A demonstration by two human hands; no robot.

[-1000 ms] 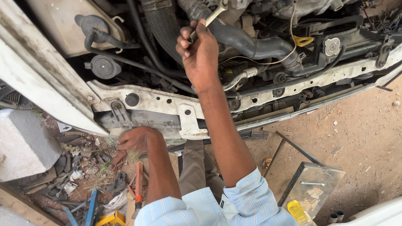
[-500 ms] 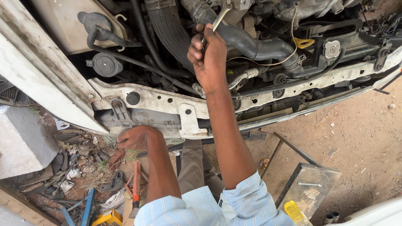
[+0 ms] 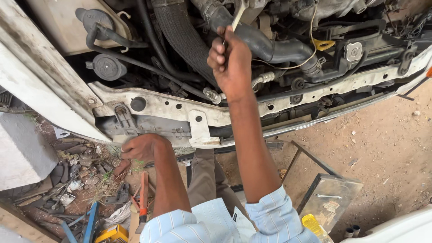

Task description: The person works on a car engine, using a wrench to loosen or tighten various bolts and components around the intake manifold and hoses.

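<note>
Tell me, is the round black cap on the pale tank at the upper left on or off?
On. The round black cap sits over the neck of the pale tank, with no opening showing.
</note>
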